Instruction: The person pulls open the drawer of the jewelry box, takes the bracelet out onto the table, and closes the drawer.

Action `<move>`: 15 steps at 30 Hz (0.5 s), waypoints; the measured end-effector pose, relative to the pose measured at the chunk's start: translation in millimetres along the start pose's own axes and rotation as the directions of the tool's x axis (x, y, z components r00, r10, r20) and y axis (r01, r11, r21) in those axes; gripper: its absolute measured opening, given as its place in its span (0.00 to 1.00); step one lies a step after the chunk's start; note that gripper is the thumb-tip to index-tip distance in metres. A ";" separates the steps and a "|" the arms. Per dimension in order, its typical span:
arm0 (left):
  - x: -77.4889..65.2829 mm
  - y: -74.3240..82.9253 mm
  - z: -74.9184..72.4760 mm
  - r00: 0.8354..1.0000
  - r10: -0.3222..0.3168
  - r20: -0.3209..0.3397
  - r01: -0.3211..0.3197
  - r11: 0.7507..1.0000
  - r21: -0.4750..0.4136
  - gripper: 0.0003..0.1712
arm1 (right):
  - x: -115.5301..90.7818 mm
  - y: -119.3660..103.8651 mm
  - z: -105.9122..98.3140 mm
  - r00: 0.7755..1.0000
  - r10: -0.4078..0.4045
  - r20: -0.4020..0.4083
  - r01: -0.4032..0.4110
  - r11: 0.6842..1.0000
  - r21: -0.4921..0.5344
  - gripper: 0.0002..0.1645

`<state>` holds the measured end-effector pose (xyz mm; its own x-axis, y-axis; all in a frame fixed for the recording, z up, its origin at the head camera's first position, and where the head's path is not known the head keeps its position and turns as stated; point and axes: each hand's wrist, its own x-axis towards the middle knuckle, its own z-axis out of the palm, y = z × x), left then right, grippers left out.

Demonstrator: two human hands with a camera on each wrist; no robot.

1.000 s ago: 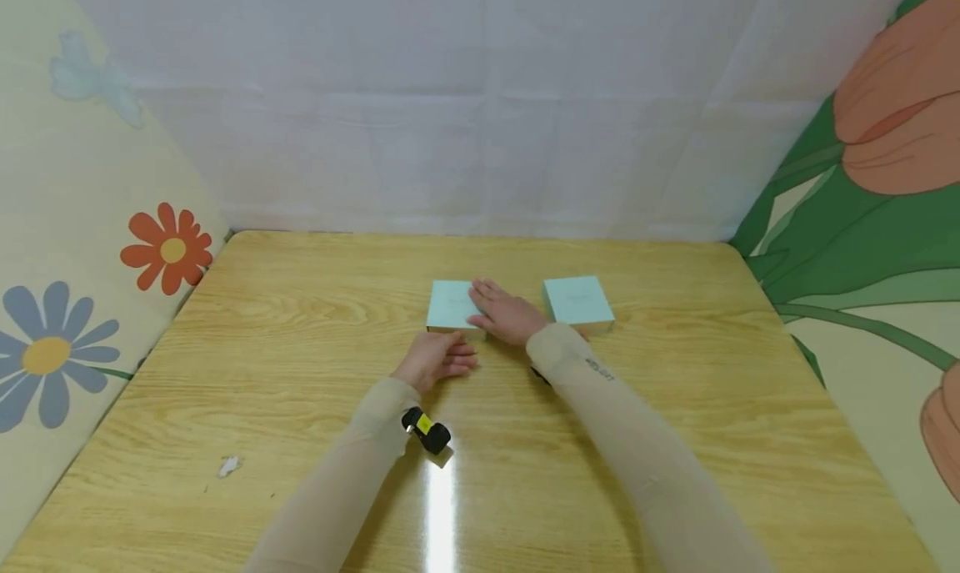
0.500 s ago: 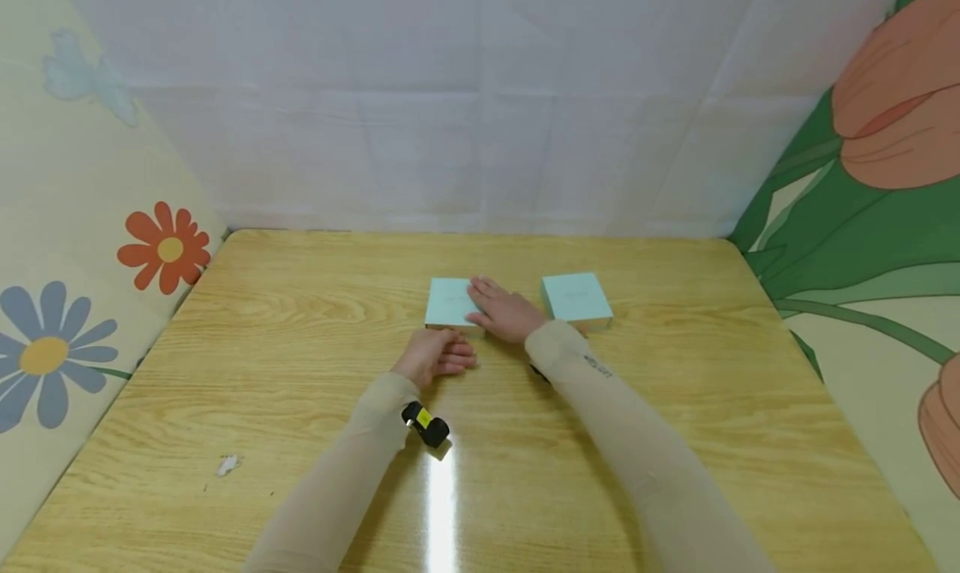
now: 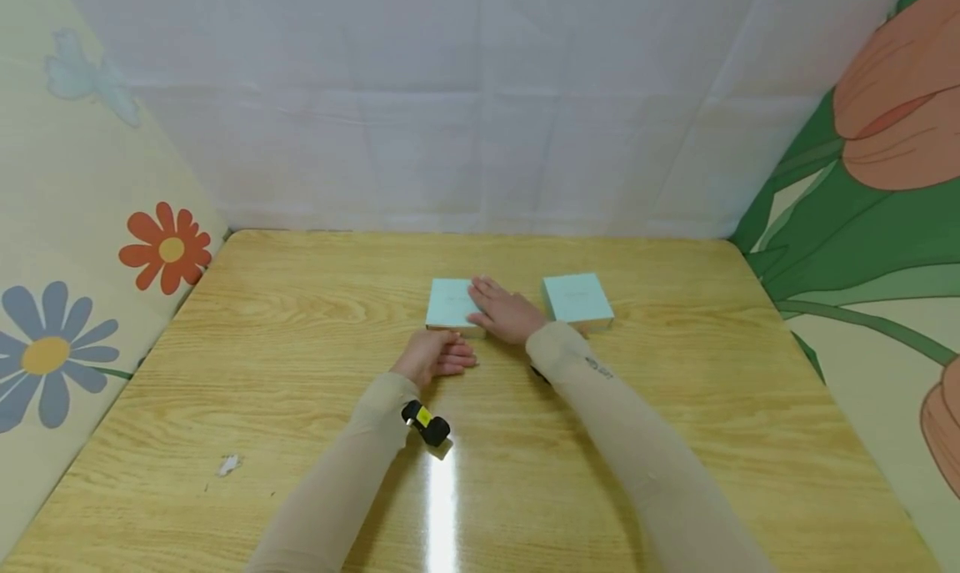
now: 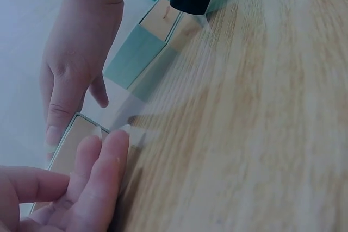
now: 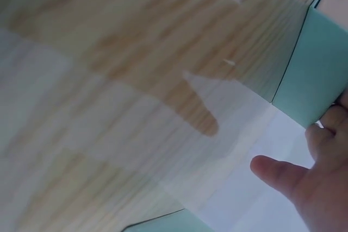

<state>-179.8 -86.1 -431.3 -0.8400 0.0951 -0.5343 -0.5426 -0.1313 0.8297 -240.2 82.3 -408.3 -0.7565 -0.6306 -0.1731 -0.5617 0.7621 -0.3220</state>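
Note:
Two flat pale-turquoise boxes lie on the wooden table in the head view. My right hand rests with straight fingers over the right part of the left box. The right wrist view shows that box's turquoise side beside the fingers, with the thumb held apart. Just in front of the same box is my left hand, its fingers loosely bent and holding nothing. In the left wrist view its fingertips overlap the box's beige front. The right box stands apart, beyond my right wrist.
The wooden table reaches back to a white cloth backdrop. A small white scrap or mark shows at the left front. Flower-painted panels flank the table. Each wrist carries a small black camera.
Both hands and both boxes keep their places. Only the head view shifts very slightly.

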 end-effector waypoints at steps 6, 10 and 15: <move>-3.5 -2.0 -1.1 1.000 -0.002 0.018 0.002 1.000 -0.003 0.13 | 0.1 1.3 1.9 0.999 -0.029 -0.017 0.029 1.000 0.001 0.37; -5.6 -1.4 -0.4 0.999 0.002 0.034 -0.003 1.000 0.001 0.14 | 0.2 2.6 2.8 0.999 -0.042 -0.025 0.042 0.999 0.003 0.37; -7.1 -1.0 -0.7 0.999 0.006 0.040 -0.006 1.000 0.001 0.14 | -0.2 2.1 2.4 0.999 -0.046 -0.027 0.046 0.999 0.000 0.37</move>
<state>-173.3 -87.4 -428.4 -0.8422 0.1337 -0.5224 -0.5375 -0.1313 0.8330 -240.4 83.7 -411.1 -0.7386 -0.6608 -0.1330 -0.5960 0.7324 -0.3293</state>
